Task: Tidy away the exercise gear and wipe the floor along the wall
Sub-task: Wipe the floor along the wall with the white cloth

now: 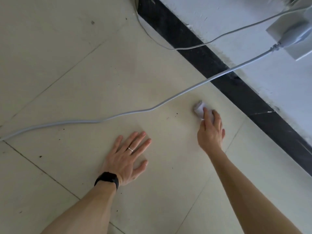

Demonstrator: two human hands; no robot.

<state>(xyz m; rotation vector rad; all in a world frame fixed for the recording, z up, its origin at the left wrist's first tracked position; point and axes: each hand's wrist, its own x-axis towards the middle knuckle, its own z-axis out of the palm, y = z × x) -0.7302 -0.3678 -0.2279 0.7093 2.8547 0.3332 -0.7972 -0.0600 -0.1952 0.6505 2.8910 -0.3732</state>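
Note:
My right hand [211, 130] presses a small crumpled white wipe [199, 108] onto the pale tiled floor [94, 78], a short way out from the black skirting [236, 81] of the white wall [253, 31]. Its fingers curl over the wipe, and most of the wipe is hidden under them. My left hand [128, 157] lies flat on a tile with fingers spread, holding nothing. It wears a ring and a black wristband. No exercise gear is in view.
A thick grey cable [118, 115] runs across the floor from the left edge up to a wall socket [290, 36] at the right. A thinner cable [152, 38] loops near the skirting. Small dark specks dot the tiles.

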